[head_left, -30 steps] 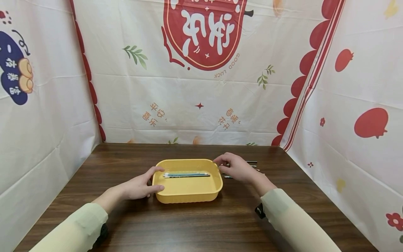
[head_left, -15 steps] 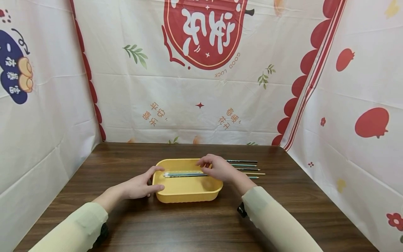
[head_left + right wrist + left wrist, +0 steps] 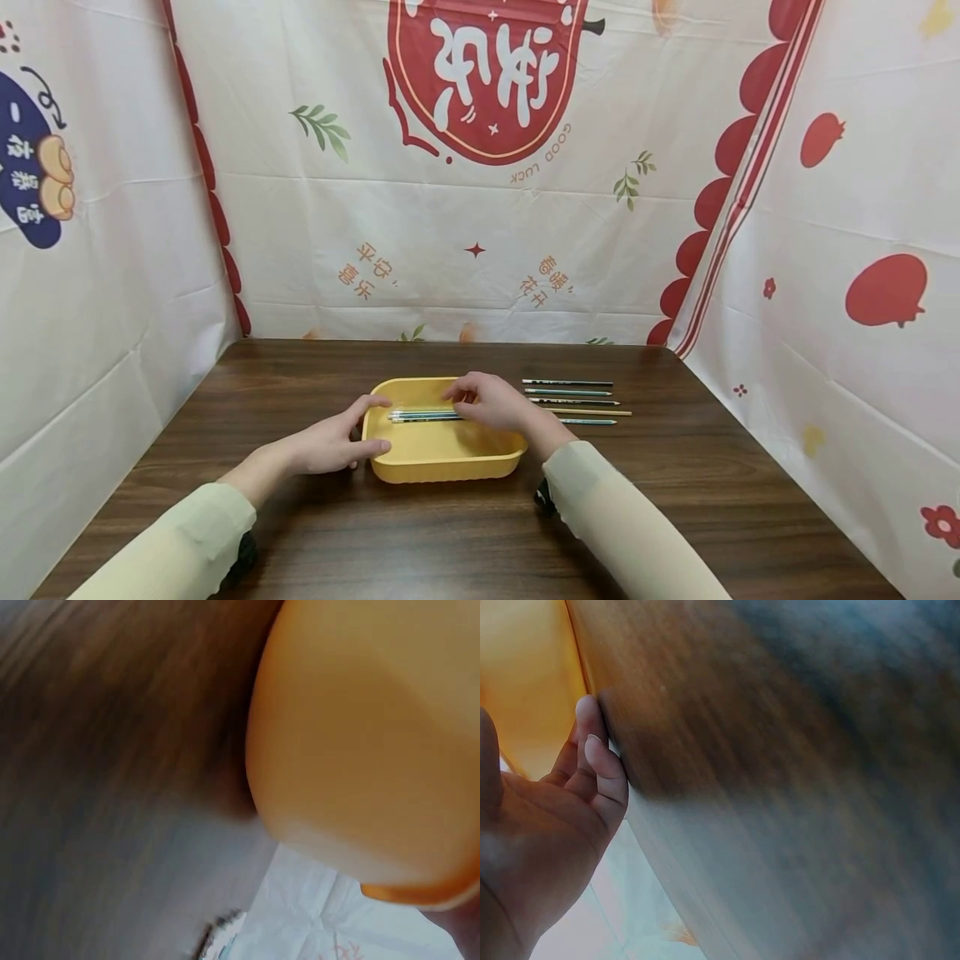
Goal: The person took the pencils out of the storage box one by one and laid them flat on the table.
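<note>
The left hand (image 3: pixel 330 442) has hold of the left end of a yellow, smooth plastic tray (image 3: pixel 446 473) with round corners. Its thumb and 1 finger reach over the rim, and other fingers bend against the outside. The right hand (image 3: pixel 495 402) is inside the tray with bent fingers, right over a small bunch of thin blue-green and dark pencils (image 3: pixel 423 417). I cannot tell if it is pinching 1 of them, because the hand hides that spot.

The bunch lies flat in the tray, side by side. I cannot count it well.

Just right of the tray, 5 long, thin pencils (image 3: pixel 577 402) lie in a neat row on the dark brown wooden bench (image 3: pixel 360 542): 2 dark, 2 blue-green and 1 tan. The near ones are partly hidden by the right arm.

The neat row makes me think the pencils are being laid out from the tray. If so, 5 are done, and the bunch is left.
</note>
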Demonstrator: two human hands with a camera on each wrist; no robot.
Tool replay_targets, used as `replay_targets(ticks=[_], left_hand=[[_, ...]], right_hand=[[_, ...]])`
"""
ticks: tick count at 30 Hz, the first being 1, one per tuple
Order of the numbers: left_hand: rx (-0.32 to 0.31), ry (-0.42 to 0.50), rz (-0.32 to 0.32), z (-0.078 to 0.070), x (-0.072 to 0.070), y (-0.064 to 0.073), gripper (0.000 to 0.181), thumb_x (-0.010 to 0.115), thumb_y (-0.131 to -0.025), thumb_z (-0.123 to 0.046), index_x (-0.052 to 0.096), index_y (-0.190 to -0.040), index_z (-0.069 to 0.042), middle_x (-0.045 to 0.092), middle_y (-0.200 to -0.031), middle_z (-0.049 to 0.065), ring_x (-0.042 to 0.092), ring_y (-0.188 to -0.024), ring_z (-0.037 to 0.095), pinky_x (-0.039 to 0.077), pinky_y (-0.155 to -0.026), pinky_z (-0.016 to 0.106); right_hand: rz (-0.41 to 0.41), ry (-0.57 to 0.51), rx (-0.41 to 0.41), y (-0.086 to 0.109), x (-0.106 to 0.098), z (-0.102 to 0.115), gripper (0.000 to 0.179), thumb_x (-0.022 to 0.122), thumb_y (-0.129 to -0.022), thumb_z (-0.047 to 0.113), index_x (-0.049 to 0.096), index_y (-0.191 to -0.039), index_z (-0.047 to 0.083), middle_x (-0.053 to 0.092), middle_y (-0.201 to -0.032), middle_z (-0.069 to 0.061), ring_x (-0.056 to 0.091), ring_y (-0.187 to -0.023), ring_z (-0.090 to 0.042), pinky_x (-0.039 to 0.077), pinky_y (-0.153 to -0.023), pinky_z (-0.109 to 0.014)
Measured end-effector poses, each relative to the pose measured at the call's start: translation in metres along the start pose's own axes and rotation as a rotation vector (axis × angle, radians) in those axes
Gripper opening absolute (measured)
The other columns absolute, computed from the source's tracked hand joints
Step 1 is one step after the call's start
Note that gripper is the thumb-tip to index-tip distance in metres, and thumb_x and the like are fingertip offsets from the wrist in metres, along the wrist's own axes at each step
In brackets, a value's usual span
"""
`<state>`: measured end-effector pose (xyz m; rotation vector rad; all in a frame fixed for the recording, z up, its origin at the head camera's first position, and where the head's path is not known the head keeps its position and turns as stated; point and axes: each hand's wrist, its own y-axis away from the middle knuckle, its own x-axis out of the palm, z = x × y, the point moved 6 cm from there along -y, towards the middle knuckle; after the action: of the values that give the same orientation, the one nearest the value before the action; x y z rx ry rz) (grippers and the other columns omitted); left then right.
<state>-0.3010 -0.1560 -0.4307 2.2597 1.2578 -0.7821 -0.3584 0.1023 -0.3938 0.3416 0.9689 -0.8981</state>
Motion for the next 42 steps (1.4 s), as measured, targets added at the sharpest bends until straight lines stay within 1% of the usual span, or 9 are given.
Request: replay_targets(ticks=[3, 8, 14, 17, 22, 31, 34, 37, 42], left_hand=[[0.005, 0.006, 0.003, 0.000, 0.001, 0.000, 0.076, 0.072, -0.105, -0.050, 0.032, -0.165, -0.027, 0.063, -0.103, 0.011, 0.066, -0.081, 0.022, 0.053, -0.078, 0.040], [0.009, 0.008, 0.005, -0.001, 0.001, 0.000, 0.075, 0.072, -0.105, -0.048, 0.032, -0.165, -0.026, 0.063, -0.101, 0.011, 0.066, -0.080, 0.022, 0.053, -0.078, 0.040], [0.005, 0.001, 0.002, -0.002, 0.000, 0.001, 0.076, 0.073, -0.105, -0.049, 0.032, -0.165, -0.025, 0.063, -0.099, 0.010, 0.066, -0.079, 0.022, 0.053, -0.078, 0.040], [0.006, 0.005, 0.001, -0.002, 0.000, 0.002, 0.076, 0.073, -0.105, -0.048, 0.031, -0.165, -0.025, 0.063, -0.098, 0.010, 0.066, -0.079, 0.022, 0.053, -0.077, 0.040], [0.008, 0.010, 0.003, -0.001, 0.000, 0.003, 0.076, 0.072, -0.106, -0.048, 0.031, -0.166, -0.025, 0.063, -0.099, 0.010, 0.066, -0.080, 0.022, 0.053, -0.077, 0.039], [-0.002, -0.001, -0.001, -0.003, 0.000, 0.002, 0.077, 0.073, -0.105, -0.048, 0.031, -0.165, -0.024, 0.063, -0.095, 0.010, 0.065, -0.078, 0.022, 0.051, -0.076, 0.040], [-0.005, 0.000, 0.001, -0.003, 0.000, 0.002, 0.077, 0.073, -0.105, -0.048, 0.031, -0.165, -0.025, 0.063, -0.096, 0.010, 0.065, -0.079, 0.022, 0.051, -0.076, 0.040], [-0.005, 0.001, 0.003, -0.003, 0.000, 0.002, 0.076, 0.072, -0.106, -0.048, 0.031, -0.165, -0.025, 0.063, -0.096, 0.010, 0.065, -0.079, 0.022, 0.051, -0.076, 0.040], [0.001, -0.003, 0.003, -0.003, 0.000, 0.001, 0.076, 0.072, -0.106, -0.048, 0.031, -0.165, -0.024, 0.064, -0.095, 0.009, 0.065, -0.078, 0.022, 0.051, -0.076, 0.039]], right_hand=[[0.002, -0.001, 0.013, -0.002, 0.006, -0.001, 0.023, 0.070, -0.104, 0.009, 0.080, -0.124, 0.013, 0.077, -0.110, 0.000, 0.064, -0.095, -0.008, 0.055, -0.088, -0.029], [-0.001, 0.036, 0.014, -0.003, 0.012, -0.002, 0.022, 0.070, -0.102, 0.007, 0.081, -0.121, 0.012, 0.076, -0.104, 0.000, 0.060, -0.088, -0.006, 0.052, -0.082, -0.025], [0.011, 0.056, -0.004, -0.004, 0.016, -0.001, 0.021, 0.071, -0.101, 0.005, 0.081, -0.119, 0.010, 0.078, -0.105, -0.001, 0.059, -0.085, -0.007, 0.051, -0.080, -0.024], [0.024, 0.075, -0.002, -0.005, 0.017, 0.001, 0.022, 0.072, -0.101, 0.005, 0.081, -0.120, 0.012, 0.079, -0.107, -0.001, 0.060, -0.087, -0.008, 0.052, -0.082, -0.025], [0.060, 0.091, -0.002, -0.006, 0.020, 0.001, 0.026, 0.074, -0.099, 0.002, 0.080, -0.123, 0.012, 0.078, -0.113, -0.002, 0.064, -0.097, -0.011, 0.055, -0.091, -0.030], [0.089, 0.155, -0.003, -0.004, 0.021, 0.003, 0.032, 0.074, -0.097, 0.002, 0.078, -0.128, 0.011, 0.076, -0.123, -0.006, 0.069, -0.115, -0.022, 0.056, -0.105, -0.043], [0.099, 0.173, -0.011, -0.004, 0.021, 0.003, 0.033, 0.074, -0.096, 0.001, 0.079, -0.128, 0.010, 0.076, -0.121, -0.007, 0.069, -0.113, -0.023, 0.055, -0.104, -0.042], [0.113, 0.174, -0.010, -0.004, 0.022, 0.002, 0.032, 0.073, -0.098, 0.000, 0.079, -0.127, 0.010, 0.074, -0.116, -0.007, 0.066, -0.107, -0.022, 0.054, -0.100, -0.039], [0.149, 0.155, -0.002, -0.002, 0.024, 0.003, 0.030, 0.072, -0.101, 0.001, 0.081, -0.127, 0.014, 0.070, -0.112, -0.006, 0.061, -0.101, -0.020, 0.051, -0.094, -0.035]])
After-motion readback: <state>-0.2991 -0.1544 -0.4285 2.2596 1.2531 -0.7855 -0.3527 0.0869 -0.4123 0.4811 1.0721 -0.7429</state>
